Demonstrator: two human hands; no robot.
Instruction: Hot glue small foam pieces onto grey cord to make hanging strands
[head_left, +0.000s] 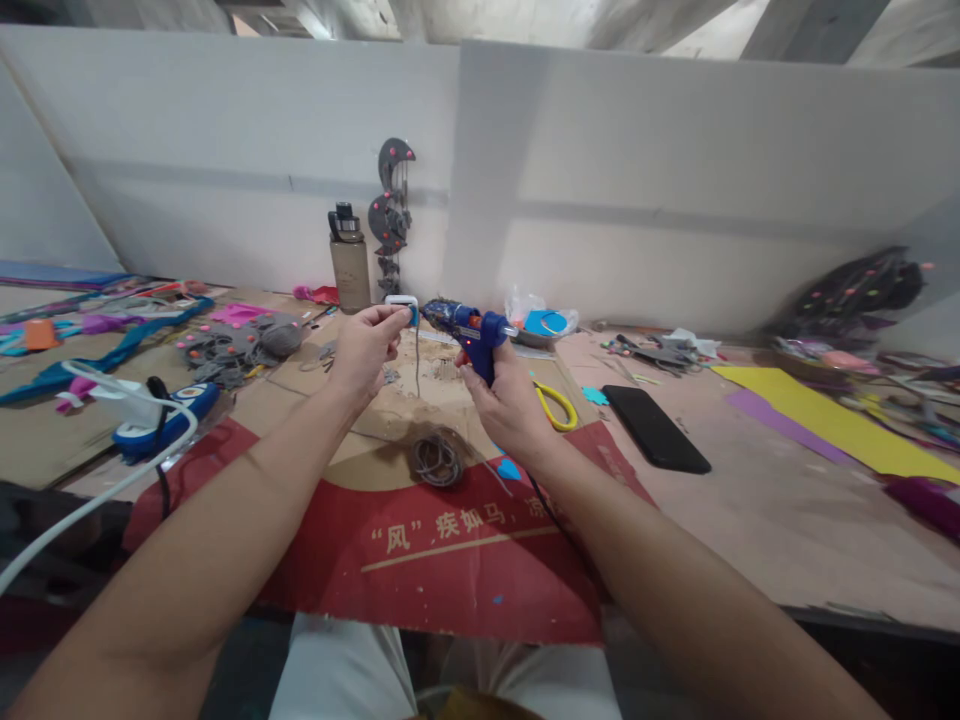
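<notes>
My left hand point(366, 350) pinches a small blue piece point(413, 314) between thumb and fingertips. A thin grey cord point(418, 362) hangs down from beside it. Wrapped round the handle of a blue hot glue gun point(491, 335), my right hand point(514, 400) points its nozzle left, close to the blue piece. A glue stick's pale end sticks out at the gun's back. Below the hands, a coil of grey cord point(437, 460) lies on a red and tan cardboard sheet point(465, 590), near a blue cutout point(509, 469). Yellow-handled scissors point(571, 412) are partly hidden behind my right hand.
A black phone point(654, 428) lies to the right, with yellow foam sheet point(847, 415) beyond. On the left sits a blue power strip point(202, 402) with a white plug and cable. A bottle point(349, 268) and a grey hanging ornament point(390, 220) are by the back wall.
</notes>
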